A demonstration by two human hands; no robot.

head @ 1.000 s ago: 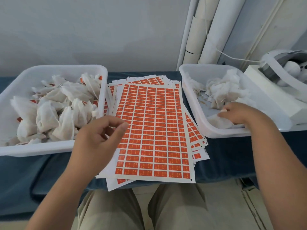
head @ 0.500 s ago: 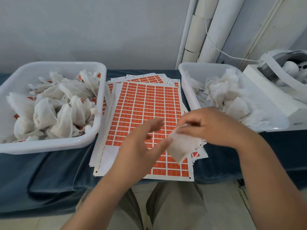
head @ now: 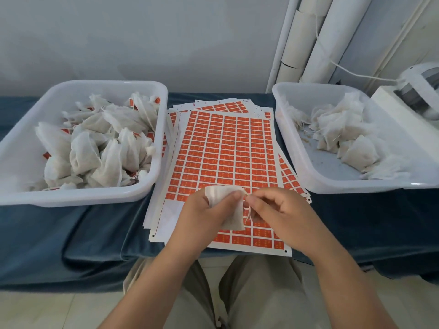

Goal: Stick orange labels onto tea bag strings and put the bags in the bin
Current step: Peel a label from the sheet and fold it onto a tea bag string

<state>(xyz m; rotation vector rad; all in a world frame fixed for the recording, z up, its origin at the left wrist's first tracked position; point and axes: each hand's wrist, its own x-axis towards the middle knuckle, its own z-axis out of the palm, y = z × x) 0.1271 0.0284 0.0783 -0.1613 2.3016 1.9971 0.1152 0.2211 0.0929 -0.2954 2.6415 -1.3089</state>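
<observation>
Tea bag [head: 234, 218]: soft, light, I reckon; left hand [head: 202, 217] grips its body, right hand [head: 282, 210] pinches string [head: 248, 211] at its 3 o'clock.

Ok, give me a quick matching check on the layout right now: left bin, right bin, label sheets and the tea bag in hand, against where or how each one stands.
Things:
1. left bin
2. right bin
3. label sheets
4. held tea bag

States:
A. gripped by the left hand, its string pinched by the right hand
B. stacked between the two bins
C. piled with labelled bags, orange tags showing
D. holds unlabelled bags, no orange showing

Pairs: 1-C, 2-D, 3-B, 4-A.
</observation>
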